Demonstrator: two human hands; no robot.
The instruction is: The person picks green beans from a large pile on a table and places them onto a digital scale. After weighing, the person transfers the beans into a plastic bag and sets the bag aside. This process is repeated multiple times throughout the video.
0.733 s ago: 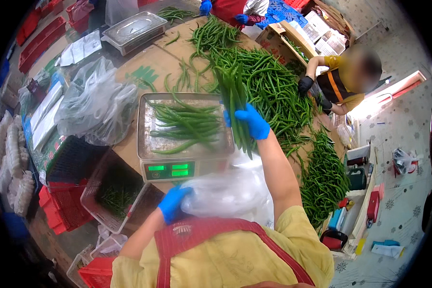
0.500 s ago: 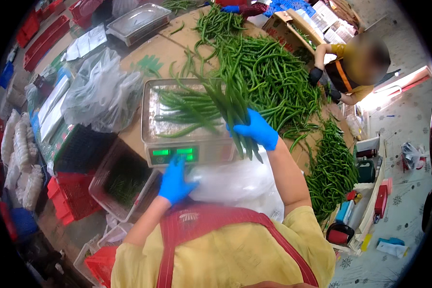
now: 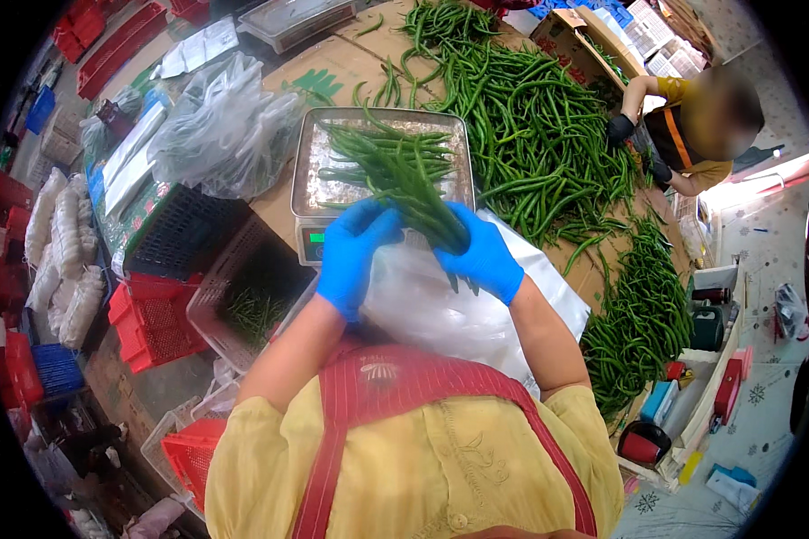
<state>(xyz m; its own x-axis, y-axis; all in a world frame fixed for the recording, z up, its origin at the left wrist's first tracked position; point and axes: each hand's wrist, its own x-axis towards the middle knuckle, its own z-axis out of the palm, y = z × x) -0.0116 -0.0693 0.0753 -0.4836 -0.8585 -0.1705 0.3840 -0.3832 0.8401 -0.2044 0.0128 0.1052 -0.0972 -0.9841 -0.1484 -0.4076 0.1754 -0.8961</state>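
A bunch of long green chili peppers (image 3: 425, 207) is gripped in my right hand (image 3: 483, 257), in a blue glove. The bunch slants over the near edge of a digital scale (image 3: 311, 175), its lower ends toward me. More peppers (image 3: 355, 144) lie on the metal tray behind it. Beside the bunch, my blue-gloved left hand (image 3: 354, 256) has its fingers curled closed and covers part of the scale's green display. Whether it pinches a pepper is hidden. Below both hands spreads a clear plastic bag (image 3: 440, 301) on a white sheet.
A large heap of green chili peppers (image 3: 548, 144) covers the table's right side. Clear bags (image 3: 229, 126) are piled left of the scale. A crate (image 3: 208, 316) and a red basket (image 3: 153, 328) stand at lower left. A co-worker (image 3: 679, 135) is at the far right.
My left hand has risen from beside the scale's display to the bunch. My right hand has drawn the peppers nearer to me and tilted them. The view has shifted slightly.
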